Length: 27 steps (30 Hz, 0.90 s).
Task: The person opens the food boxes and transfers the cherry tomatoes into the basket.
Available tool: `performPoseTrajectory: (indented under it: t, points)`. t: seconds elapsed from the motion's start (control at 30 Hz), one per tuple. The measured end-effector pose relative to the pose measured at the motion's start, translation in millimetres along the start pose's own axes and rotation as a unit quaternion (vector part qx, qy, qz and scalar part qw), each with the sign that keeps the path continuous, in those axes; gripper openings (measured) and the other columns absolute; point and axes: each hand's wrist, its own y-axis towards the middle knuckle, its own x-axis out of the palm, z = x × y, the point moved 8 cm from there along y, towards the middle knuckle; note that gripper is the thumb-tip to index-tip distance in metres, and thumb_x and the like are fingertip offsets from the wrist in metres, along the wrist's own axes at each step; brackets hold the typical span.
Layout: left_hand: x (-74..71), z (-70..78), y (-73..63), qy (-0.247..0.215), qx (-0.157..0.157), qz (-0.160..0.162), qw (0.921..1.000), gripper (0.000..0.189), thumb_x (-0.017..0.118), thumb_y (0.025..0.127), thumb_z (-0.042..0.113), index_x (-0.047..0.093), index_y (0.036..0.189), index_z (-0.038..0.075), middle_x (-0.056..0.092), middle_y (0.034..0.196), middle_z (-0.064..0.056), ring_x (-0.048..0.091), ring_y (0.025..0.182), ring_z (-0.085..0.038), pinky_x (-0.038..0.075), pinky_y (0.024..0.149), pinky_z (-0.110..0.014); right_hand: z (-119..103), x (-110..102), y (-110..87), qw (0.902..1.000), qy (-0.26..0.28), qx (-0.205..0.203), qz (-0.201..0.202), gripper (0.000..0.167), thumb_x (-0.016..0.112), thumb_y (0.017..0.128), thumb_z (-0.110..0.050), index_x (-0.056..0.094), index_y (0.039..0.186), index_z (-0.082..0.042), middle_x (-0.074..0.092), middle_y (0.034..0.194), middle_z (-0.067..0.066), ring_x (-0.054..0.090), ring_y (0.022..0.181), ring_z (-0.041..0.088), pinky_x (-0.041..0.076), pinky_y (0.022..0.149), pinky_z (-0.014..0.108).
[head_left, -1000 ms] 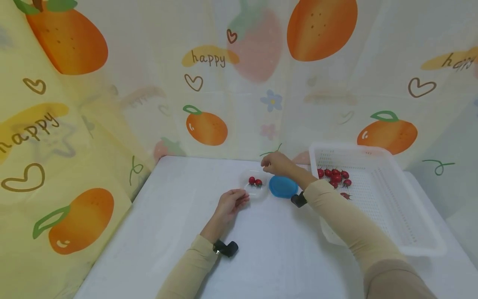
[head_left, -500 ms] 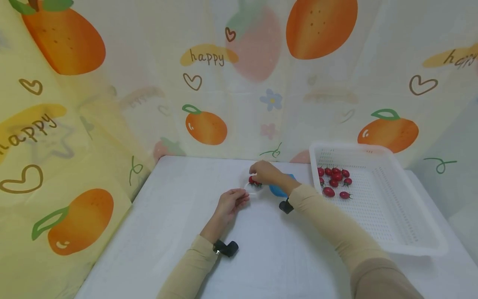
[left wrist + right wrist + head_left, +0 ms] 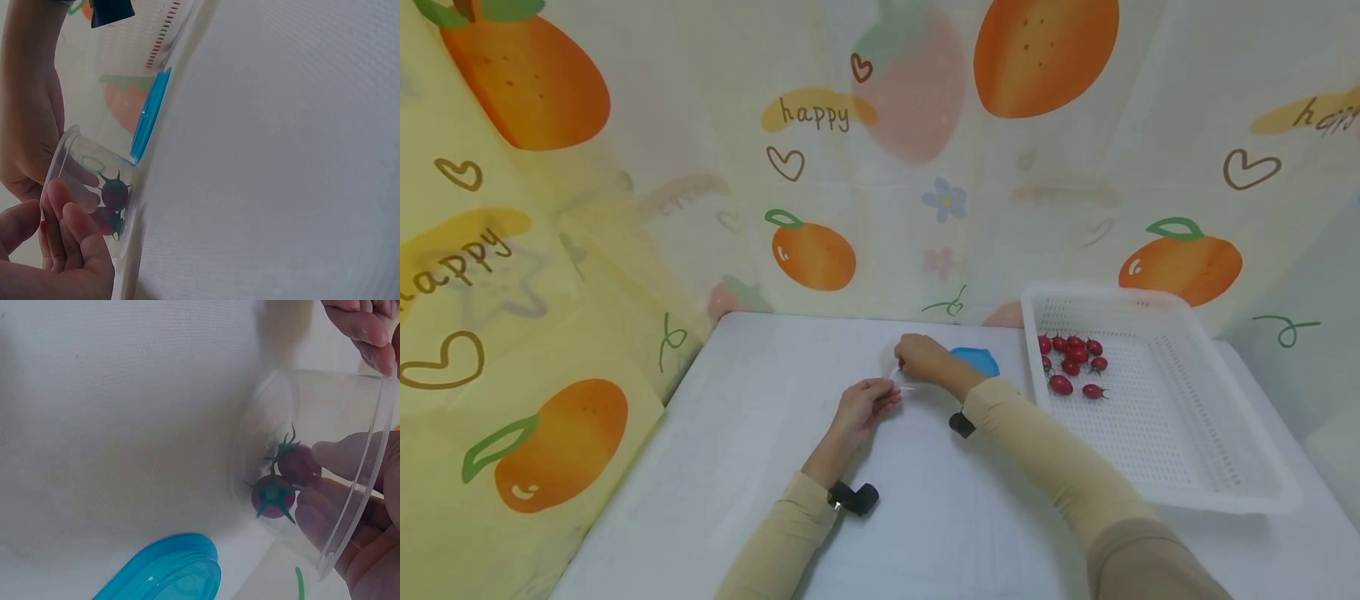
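My left hand [image 3: 863, 407] pinches the near rim of a small clear plastic tub [image 3: 334, 397], which stands at the back middle of the white table. Over the tub my right hand [image 3: 922, 358] reaches in from the right and covers most of it in the head view. Two red cherry tomatoes with green stems lie inside. In the right wrist view the right thumb and forefinger close around the upper cherry tomato [image 3: 300, 465]. The other cherry tomato [image 3: 273, 497] sits right beside it, near the tub's base.
Just right of the tub lies a blue lid [image 3: 977, 361], partly behind the right wrist. A large white perforated basket [image 3: 1232, 500] stands at the right, with several cherry tomatoes [image 3: 1075, 356] at its back left. A fruit-print curtain [image 3: 895, 208] hangs behind the table [image 3: 760, 367].
My right hand has moved left and down from above the blue lid into the tub, with its fingers now at the tomatoes. The left hand has stayed at the rim.
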Motion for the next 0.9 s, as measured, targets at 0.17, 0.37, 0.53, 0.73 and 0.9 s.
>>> performPoseTrajectory:
  t: [0.17, 0.37, 0.53, 0.73, 0.9]
  points:
    - [1.2, -0.3, -1.0, -0.005, 0.001, -0.005, 1.0000, 0.021, 0.059, 0.095, 0.010, 0.059, 0.114, -0.001, 0.070, 0.088, -0.002, 0.069, 0.080, -0.010, 0.058, 0.076, -0.021, 0.5, 4.2, 2.1, 0.9999, -0.002, -0.006, 0.010, 0.005, 0.066, 0.085, -0.002, 0.071, 0.087, -0.001, 0.067, 0.089, 0.009, 0.056, 0.079, 0.021, 0.052, 0.083, 0.034]
    - [1.2, 0.1, 0.2, -0.008, 0.006, -0.005, 0.9999, 0.020, 0.058, 0.095, 0.010, 0.060, 0.112, -0.001, 0.069, 0.089, -0.002, 0.069, 0.081, -0.011, 0.058, 0.077, -0.022, 0.6, 9.7, 3.5, 0.9997, -0.020, -0.001, -0.015, 0.005, 0.066, 0.088, -0.005, 0.069, 0.084, -0.004, 0.067, 0.080, 0.007, 0.051, 0.072, 0.018, 0.052, 0.078, 0.032]
    - [0.9, -0.8, 1.5, -0.008, 0.004, -0.004, 1.0000, 0.021, 0.058, 0.096, 0.009, 0.059, 0.114, -0.002, 0.069, 0.089, -0.002, 0.069, 0.080, -0.010, 0.058, 0.076, -0.022, -1.7, 7.2, 2.2, 0.9997, -0.022, -0.008, -0.011, 0.005, 0.068, 0.088, -0.008, 0.071, 0.087, -0.004, 0.070, 0.085, 0.007, 0.057, 0.078, 0.021, 0.053, 0.082, 0.033]
    - [1.1, -0.9, 0.7, -0.006, 0.001, -0.001, 1.0000, 0.021, 0.058, 0.096, 0.009, 0.059, 0.114, -0.002, 0.070, 0.089, -0.002, 0.069, 0.080, -0.010, 0.058, 0.077, -0.022, -3.3, 5.2, -1.3, 0.9997, 0.009, -0.017, -0.013, 0.008, 0.069, 0.087, -0.009, 0.073, 0.092, -0.004, 0.072, 0.093, 0.008, 0.061, 0.084, 0.020, 0.054, 0.086, 0.033]
    - [0.8, -0.5, 1.3, -0.004, 0.003, 0.000, 1.0000, 0.022, 0.058, 0.096, 0.010, 0.058, 0.115, -0.002, 0.070, 0.090, -0.003, 0.069, 0.081, -0.011, 0.058, 0.081, -0.025, -3.4, 0.2, -4.0, 0.9993, 0.029, -0.021, -0.007, 0.007, 0.069, 0.085, -0.008, 0.073, 0.090, -0.004, 0.071, 0.091, 0.007, 0.062, 0.083, 0.020, 0.054, 0.084, 0.033]
